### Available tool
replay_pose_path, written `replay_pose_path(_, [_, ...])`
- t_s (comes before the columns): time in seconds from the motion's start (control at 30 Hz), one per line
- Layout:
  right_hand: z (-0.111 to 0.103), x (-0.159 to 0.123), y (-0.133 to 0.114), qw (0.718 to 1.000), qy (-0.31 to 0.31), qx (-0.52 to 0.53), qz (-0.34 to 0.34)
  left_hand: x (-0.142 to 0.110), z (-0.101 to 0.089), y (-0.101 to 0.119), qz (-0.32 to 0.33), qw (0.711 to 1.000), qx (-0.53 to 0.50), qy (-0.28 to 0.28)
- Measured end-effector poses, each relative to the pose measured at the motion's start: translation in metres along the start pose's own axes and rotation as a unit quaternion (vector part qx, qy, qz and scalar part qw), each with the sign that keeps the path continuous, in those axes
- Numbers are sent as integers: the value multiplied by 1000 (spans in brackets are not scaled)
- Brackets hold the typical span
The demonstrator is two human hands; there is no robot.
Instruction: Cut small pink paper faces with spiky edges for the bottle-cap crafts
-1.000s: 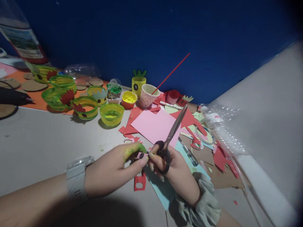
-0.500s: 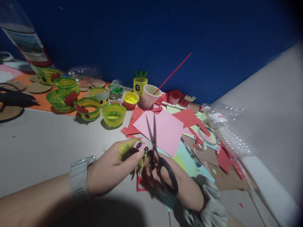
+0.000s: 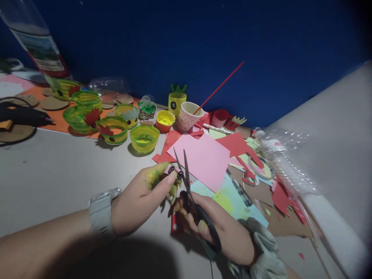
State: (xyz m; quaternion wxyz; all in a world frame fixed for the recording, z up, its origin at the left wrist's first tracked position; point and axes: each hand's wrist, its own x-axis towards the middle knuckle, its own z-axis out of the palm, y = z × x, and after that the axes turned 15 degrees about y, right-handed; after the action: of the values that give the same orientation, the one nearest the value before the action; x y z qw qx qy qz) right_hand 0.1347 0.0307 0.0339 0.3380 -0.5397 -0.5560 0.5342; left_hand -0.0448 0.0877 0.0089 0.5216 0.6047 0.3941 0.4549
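Observation:
Pinched between the thumb and fingers of my left hand (image 3: 145,193) is a small pink paper piece (image 3: 171,169) bearing two black oval eye drawings. Yellow-green paint stains the fingers of this hand. My right hand (image 3: 215,221) grips black-handled scissors (image 3: 190,192), thumb in one loop. The scissor blades stand apart, pointing away from me, close beside the paper piece's right end; whether they touch it I cannot tell. Beyond the blades lies a pink paper sheet (image 3: 203,159). Some of the right fingers are in shadow behind the handles.
Painted yellow-green cups, among them a bowl (image 3: 144,141), stand at the back left. A patterned paper cup (image 3: 188,120) holds a red stick. Paint pots (image 3: 165,121), a glue gun (image 3: 23,114), paper scraps (image 3: 280,197), a marker (image 3: 240,188) and bubble wrap (image 3: 287,170) lie around.
The scissors have tilted left, and their blades now sit closer to the paper piece's right end. My left hand still pinches the paper. The whole view has shifted slightly.

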Motion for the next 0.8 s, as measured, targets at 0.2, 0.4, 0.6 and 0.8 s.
replay_pose_path(0.2, [0, 1, 6, 1000, 0, 3, -8, -1, 1, 3, 7, 1000, -4, -20])
replay_pose_path(0.4, [-1, 1, 9, 1000, -15, 9, -4, 0, 1, 3, 2, 1000, 2, -23])
replay_pose_path(0.6, [-2, 3, 13, 1000, -21, 19, -8, 0, 2, 3, -5, 1000, 0, -15])
replay_pose_path(0.8, [-3, 1, 16, 999, -26, 29, 6, 1, 4, 2, -4, 1000, 11, -7])
